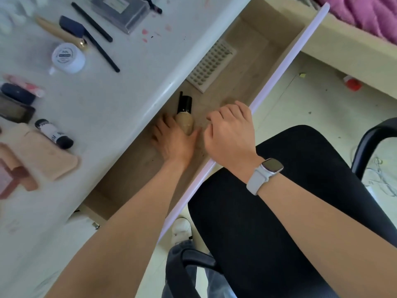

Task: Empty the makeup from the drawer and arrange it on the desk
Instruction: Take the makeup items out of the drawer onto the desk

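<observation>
The open drawer [277,67] runs diagonally under the white desk [120,87]. Inside it my left hand [174,140] grips a beige foundation bottle [185,123] with a black cap. My right hand [229,134], a white watch on its wrist, hovers over the drawer's front edge with fingers loosely curled and nothing in it. A tray of small lash clusters [211,65] lies farther along the drawer floor. Makeup lies on the desk: a white jar [67,58], long black brushes [101,48], a dark blue brush [72,26], a black-and-white tube [53,134], a clear box [122,11].
A beige pouch [43,155] and a dark compact [17,104] sit at the desk's left edge. My legs in black and the black chair armrests [369,138] are close below the drawer front. A pink blanket [365,16] lies at top right.
</observation>
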Tool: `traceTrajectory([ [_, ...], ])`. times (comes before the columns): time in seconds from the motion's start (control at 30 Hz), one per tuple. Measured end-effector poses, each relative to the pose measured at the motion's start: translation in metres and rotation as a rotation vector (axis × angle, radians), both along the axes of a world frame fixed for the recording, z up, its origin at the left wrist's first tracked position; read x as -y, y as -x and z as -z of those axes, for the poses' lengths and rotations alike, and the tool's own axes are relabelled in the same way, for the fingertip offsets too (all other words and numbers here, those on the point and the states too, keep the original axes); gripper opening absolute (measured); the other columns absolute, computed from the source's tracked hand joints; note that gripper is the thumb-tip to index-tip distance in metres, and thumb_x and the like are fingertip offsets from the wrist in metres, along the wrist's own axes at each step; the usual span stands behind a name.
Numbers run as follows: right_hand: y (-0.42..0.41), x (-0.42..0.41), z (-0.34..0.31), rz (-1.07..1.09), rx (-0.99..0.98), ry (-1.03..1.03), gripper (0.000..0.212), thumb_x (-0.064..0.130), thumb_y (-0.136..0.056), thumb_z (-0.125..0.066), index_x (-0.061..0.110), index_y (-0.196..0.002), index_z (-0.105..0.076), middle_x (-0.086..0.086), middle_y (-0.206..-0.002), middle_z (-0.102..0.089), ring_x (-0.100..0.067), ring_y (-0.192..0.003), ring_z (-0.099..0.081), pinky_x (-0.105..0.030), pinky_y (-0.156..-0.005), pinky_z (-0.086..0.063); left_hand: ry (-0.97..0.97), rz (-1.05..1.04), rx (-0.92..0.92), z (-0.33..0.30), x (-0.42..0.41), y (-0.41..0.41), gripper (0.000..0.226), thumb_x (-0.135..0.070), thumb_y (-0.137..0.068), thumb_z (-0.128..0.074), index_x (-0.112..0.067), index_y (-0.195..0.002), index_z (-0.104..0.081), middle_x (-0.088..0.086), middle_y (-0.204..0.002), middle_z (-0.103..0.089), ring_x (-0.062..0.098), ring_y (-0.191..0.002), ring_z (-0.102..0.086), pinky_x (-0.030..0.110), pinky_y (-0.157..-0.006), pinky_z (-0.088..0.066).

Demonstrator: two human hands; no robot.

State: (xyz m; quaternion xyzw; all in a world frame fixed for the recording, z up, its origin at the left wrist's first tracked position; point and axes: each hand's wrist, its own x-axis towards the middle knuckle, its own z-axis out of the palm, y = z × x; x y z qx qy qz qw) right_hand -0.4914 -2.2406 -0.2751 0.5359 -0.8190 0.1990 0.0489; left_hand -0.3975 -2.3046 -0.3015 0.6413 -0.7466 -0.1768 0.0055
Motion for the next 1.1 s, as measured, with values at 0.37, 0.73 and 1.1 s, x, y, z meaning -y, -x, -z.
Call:
traceTrajectory([
  [0.37,0.001,-0.002,-0.001,-0.026,-0.033,-0.037,0.032,0.018,-0.073,-0.039,0.01,-0.07,-0.07,-0.005,-0.07,-0.067,-0.026,-0.079,-0.064,-0.03,-0.1,-0.025,-0.049,0.126,0.218,0.006,0.006,-0.001,0.033,-0.021,-0.085,-0.051,-0.004,-0.112,-0.045,0.018,-0.118,-0.051,0.035,-0.111,-0.044,0.041,-0.088,-0.033],
  [0.73,0.009,-0.002,-0.005,-0.104,-0.05,-0.133,0.032,0.021,-0.077,-0.037,0.011,-0.068,-0.067,-0.004,-0.065,-0.065,-0.025,-0.067,-0.061,-0.029,-0.084,-0.028,0.002,0.399,0.285,-0.007,0.009,-0.009,0.027,-0.013,-0.086,-0.052,-0.009,-0.11,-0.041,0.014,-0.096,-0.063,0.033,-0.084,-0.06,0.031,-0.061,-0.033],
  [1.1,0.016,-0.002,-0.009,-0.133,0.14,-0.06,0.038,0.019,-0.08,-0.034,0.011,-0.084,-0.071,-0.001,-0.072,-0.07,-0.021,-0.071,-0.064,-0.027,-0.086,-0.029,-0.037,0.306,0.12,-0.018,0.001,-0.022,0.033,-0.025,-0.083,-0.057,-0.01,-0.108,-0.042,0.013,-0.095,-0.065,0.033,-0.082,-0.061,0.031,-0.06,-0.036],
])
